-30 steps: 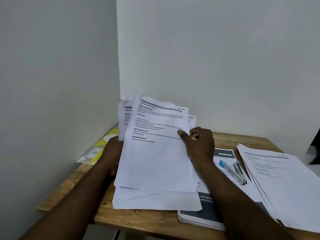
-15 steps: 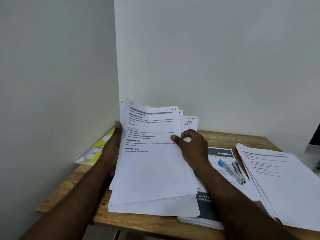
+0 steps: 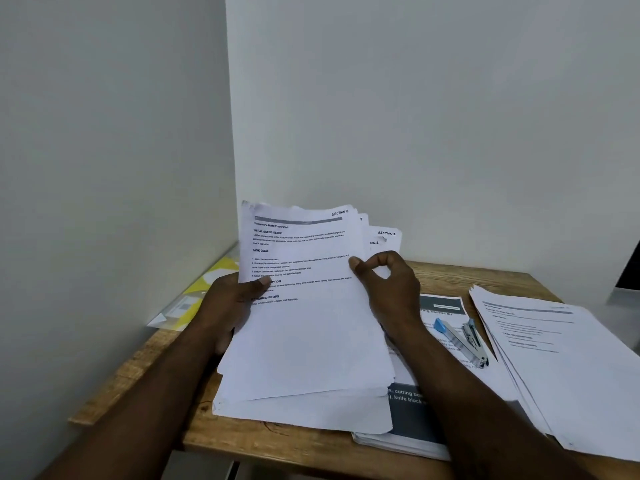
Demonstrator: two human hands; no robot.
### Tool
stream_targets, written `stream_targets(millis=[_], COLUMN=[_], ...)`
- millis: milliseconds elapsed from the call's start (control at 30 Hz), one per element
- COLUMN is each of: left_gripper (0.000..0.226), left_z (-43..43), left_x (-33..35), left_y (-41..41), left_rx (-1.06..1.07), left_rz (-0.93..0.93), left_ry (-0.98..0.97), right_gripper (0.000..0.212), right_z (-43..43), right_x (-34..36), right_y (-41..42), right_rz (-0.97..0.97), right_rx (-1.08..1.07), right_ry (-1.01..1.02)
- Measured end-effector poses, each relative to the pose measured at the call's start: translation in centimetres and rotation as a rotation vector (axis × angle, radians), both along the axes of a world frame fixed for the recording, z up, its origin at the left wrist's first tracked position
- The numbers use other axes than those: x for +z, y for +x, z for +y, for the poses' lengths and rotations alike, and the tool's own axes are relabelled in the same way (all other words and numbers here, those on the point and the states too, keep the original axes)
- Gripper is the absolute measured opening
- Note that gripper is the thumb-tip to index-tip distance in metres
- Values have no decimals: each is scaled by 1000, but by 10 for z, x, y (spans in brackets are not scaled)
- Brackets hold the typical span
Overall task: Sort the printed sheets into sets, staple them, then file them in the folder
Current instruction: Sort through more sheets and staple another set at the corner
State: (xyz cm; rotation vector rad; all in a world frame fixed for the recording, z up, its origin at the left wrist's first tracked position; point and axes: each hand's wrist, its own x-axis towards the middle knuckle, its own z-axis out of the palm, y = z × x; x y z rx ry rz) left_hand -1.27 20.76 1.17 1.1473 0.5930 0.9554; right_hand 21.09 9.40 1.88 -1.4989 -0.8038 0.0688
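Observation:
A thick stack of printed sheets point(image 3: 308, 334) is tilted up over the wooden table point(image 3: 145, 372), its top page marked "SECTION 3". My left hand point(image 3: 232, 303) grips the stack's left edge, thumb lying on the top page. My right hand point(image 3: 388, 289) pinches the right edge of the top sheets between thumb and forefinger. Behind them, sheets marked "SECTION 1" point(image 3: 386, 237) stick out. A blue and silver stapler point(image 3: 462, 341) lies to the right. A yellow and clear folder point(image 3: 197, 299) lies at the far left against the wall.
A second pile of printed sheets point(image 3: 568, 368) lies fanned at the table's right end. A dark-covered booklet point(image 3: 412, 420) with sheets on it lies under the stapler. Walls close the table in at the left and back.
My left thumb has come round onto the front of the top page. The top sheets have squared up with the stack, and my right hand now pinches the right edge.

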Motion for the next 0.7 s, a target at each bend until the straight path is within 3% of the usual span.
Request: stream_targets(millis=[133, 300, 600, 700], left_gripper=[20, 20, 26, 30], left_z=[6, 12, 17, 19], left_x=[-3, -7, -11, -13], left_y=[1, 2, 3, 3], left_rx=[22, 48, 48, 46], left_rz=[-28, -51, -63, -64], left_ry=[2, 8, 26, 23], right_gripper=[6, 24, 36, 16], right_z=[2, 4, 2, 4], right_x=[4, 3, 4, 2], right_y=[7, 18, 16, 18], right_rz=[130, 244, 347, 317], right_rx=[97, 189, 295, 286], right_ry=[148, 235, 269, 225])
